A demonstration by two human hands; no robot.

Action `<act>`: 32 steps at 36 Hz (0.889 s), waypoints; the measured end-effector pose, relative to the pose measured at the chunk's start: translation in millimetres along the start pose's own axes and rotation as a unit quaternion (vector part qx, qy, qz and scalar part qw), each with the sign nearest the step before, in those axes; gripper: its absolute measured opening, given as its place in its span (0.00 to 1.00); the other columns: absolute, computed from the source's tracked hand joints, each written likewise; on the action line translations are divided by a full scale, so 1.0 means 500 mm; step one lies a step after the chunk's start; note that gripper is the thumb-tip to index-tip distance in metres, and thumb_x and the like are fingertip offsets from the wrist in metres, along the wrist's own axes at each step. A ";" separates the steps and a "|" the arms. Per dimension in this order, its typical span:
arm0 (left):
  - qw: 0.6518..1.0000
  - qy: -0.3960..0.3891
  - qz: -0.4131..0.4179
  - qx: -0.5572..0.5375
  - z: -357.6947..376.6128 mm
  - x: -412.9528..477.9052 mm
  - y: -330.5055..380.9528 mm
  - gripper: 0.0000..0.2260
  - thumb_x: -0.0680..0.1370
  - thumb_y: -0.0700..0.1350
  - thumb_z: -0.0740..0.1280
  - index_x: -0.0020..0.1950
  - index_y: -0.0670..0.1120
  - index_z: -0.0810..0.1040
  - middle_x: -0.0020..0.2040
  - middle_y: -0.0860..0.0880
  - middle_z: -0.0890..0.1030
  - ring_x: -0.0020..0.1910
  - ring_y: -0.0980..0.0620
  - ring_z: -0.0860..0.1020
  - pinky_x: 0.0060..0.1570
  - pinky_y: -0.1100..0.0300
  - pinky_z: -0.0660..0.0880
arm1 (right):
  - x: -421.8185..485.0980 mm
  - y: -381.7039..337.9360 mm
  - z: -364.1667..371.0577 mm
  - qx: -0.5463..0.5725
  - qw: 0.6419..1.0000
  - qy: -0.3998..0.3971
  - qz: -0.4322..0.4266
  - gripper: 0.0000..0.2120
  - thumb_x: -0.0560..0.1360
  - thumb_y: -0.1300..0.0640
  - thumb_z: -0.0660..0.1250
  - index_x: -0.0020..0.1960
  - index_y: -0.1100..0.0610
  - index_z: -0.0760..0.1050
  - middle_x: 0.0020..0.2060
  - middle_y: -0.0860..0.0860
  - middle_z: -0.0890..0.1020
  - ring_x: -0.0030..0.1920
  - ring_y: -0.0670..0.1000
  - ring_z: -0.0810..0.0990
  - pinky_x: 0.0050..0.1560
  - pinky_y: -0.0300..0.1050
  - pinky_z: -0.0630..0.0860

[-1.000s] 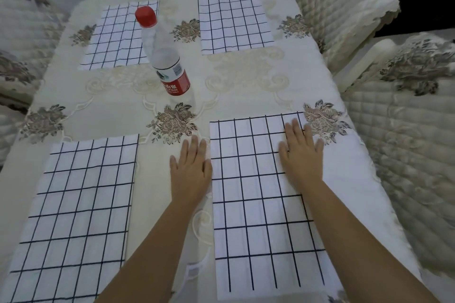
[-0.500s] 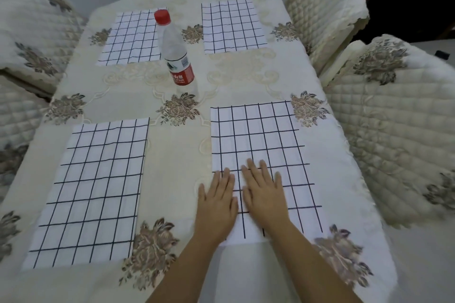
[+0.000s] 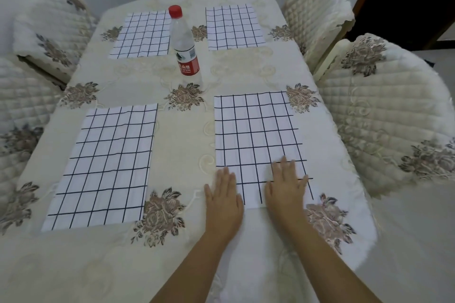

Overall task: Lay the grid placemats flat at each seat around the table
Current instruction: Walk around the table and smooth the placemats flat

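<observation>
Several white placemats with black grid lines lie flat on the cream floral tablecloth [image 3: 187, 145]. The near right placemat [image 3: 258, 135] has both my hands on its near end. My left hand [image 3: 222, 197] lies flat, fingers apart, at the mat's near left corner, partly on the cloth. My right hand [image 3: 286, 188] presses flat on the mat's near right part. The near left placemat [image 3: 105, 167] lies untouched. Two more placemats, far left [image 3: 142, 34] and far right [image 3: 234, 26], lie at the far seats.
A clear water bottle [image 3: 184, 44] with a red cap and label stands upright between the far mats. Quilted cream chairs stand around: two on the right [image 3: 389, 110], [image 3: 317, 7], two on the left [image 3: 49, 29], [image 3: 17, 96]. The table's near right edge drops off beside my right arm.
Both hands slid down the near right placemat from its far end to its near end, then spread apart toward its corners. The camera pulled back and up.
</observation>
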State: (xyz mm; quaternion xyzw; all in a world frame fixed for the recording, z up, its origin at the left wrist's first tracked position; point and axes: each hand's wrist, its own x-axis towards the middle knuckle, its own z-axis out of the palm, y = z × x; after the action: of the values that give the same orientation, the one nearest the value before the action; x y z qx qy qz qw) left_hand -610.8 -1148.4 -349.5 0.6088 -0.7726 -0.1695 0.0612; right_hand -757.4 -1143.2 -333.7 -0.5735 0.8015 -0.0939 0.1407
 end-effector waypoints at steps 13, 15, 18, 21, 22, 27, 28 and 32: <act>0.998 0.025 0.043 0.028 -0.016 -0.086 -0.137 0.21 0.81 0.50 0.45 0.71 0.47 0.63 0.72 0.52 0.66 0.75 0.58 0.46 0.71 0.46 0.55 | -0.063 0.077 0.010 0.005 1.000 -0.009 -0.020 0.31 0.73 0.47 0.41 0.73 0.52 0.61 0.74 0.47 0.60 0.74 0.51 0.56 0.71 0.60 0.52; 0.999 0.013 0.050 0.006 -0.024 -0.098 -0.147 0.23 0.81 0.50 0.43 0.70 0.46 0.67 0.71 0.50 0.67 0.75 0.57 0.52 0.71 0.50 0.50 | -0.065 0.080 0.009 0.015 1.000 0.008 -0.006 0.30 0.73 0.48 0.43 0.71 0.54 0.65 0.72 0.49 0.64 0.73 0.53 0.60 0.70 0.61 0.55; 0.997 0.035 0.057 -0.026 -0.040 -0.103 -0.155 0.19 0.79 0.46 0.52 0.63 0.44 0.76 0.65 0.48 0.76 0.67 0.53 0.67 0.68 0.53 0.55 | -0.061 0.050 -0.004 0.040 0.998 0.037 0.028 0.22 0.75 0.55 0.54 0.66 0.58 0.71 0.69 0.53 0.70 0.71 0.56 0.65 0.68 0.61 0.57; 0.995 0.048 0.053 -0.064 -0.059 -0.090 -0.165 0.18 0.72 0.44 0.56 0.53 0.44 0.82 0.57 0.48 0.81 0.56 0.50 0.79 0.60 0.58 0.69 | -0.040 -0.001 -0.015 0.076 0.991 0.072 0.084 0.12 0.72 0.63 0.61 0.53 0.62 0.78 0.57 0.59 0.78 0.59 0.61 0.74 0.65 0.63 0.60; 0.994 0.051 0.054 -0.074 -0.069 -0.083 -0.170 0.16 0.72 0.43 0.58 0.52 0.44 0.82 0.55 0.47 0.82 0.53 0.49 0.81 0.56 0.59 0.74 | -0.032 -0.023 -0.020 0.089 0.989 0.074 0.093 0.13 0.71 0.62 0.59 0.49 0.63 0.79 0.52 0.60 0.79 0.53 0.62 0.76 0.62 0.62 0.63; 0.992 0.072 0.040 -0.094 -0.131 -0.059 -0.223 0.13 0.70 0.43 0.60 0.47 0.43 0.83 0.49 0.45 0.83 0.47 0.48 0.82 0.46 0.56 0.79 | -0.019 -0.167 -0.023 0.192 0.981 0.012 0.040 0.11 0.76 0.66 0.59 0.55 0.63 0.76 0.53 0.57 0.76 0.53 0.56 0.74 0.51 0.47 0.70; 0.991 0.075 0.025 -0.110 -0.146 -0.060 -0.242 0.16 0.71 0.45 0.57 0.47 0.43 0.83 0.50 0.45 0.83 0.48 0.47 0.82 0.49 0.55 0.78 | -0.022 -0.199 -0.018 0.217 0.975 -0.018 0.038 0.11 0.76 0.65 0.59 0.56 0.62 0.75 0.54 0.55 0.76 0.52 0.53 0.74 0.49 0.44 0.69; 0.988 0.072 -0.042 -0.127 -0.195 -0.071 -0.338 0.17 0.76 0.49 0.61 0.58 0.40 0.79 0.62 0.42 0.76 0.62 0.42 0.74 0.62 0.50 0.68 | -0.034 -0.319 0.009 0.293 0.950 -0.095 0.037 0.11 0.77 0.63 0.59 0.58 0.59 0.74 0.55 0.53 0.77 0.48 0.48 0.74 0.47 0.39 0.68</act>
State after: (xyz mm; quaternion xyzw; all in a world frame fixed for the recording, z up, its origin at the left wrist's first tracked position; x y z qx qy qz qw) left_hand -417.3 -1166.7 -311.2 0.6386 -0.7122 -0.2242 0.1863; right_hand -608.5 -1179.0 -286.2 -0.4832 0.7421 -0.2646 0.3819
